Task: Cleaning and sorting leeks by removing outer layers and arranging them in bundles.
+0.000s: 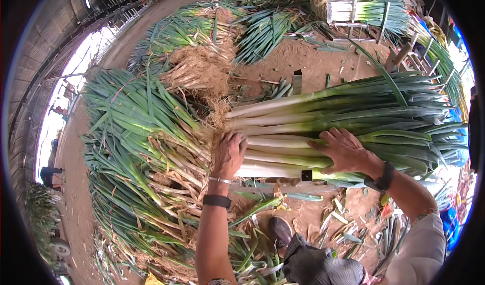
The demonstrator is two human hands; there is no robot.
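A thick layer of large green onions or leeks (pixel 288 129) lies crosswise before me, white shanks and roots to the left, green leaves to the right. My left hand (pixel 229 148) is curled over the root ends at the near left corner, its fingertips partly hidden. Spread flat, my right hand (pixel 346 150) rests on the stalks where white turns to green. Fibrous roots (pixel 219 114) stick out beyond my left hand. Beneath the stalks, a low rack shows a grey upright (pixel 297 82) on the far side and a black-ended post (pixel 306 175) on the near side.
Piles of untrimmed onions (pixel 140 133) with dry roots lie at left and far left. Another loaded rack (pixel 354 10) stands at the far right. Leaf scraps (pixel 341 216) litter the dirt floor around my shoe (pixel 280 232). A wheel (pixel 60 248) shows at lower left.
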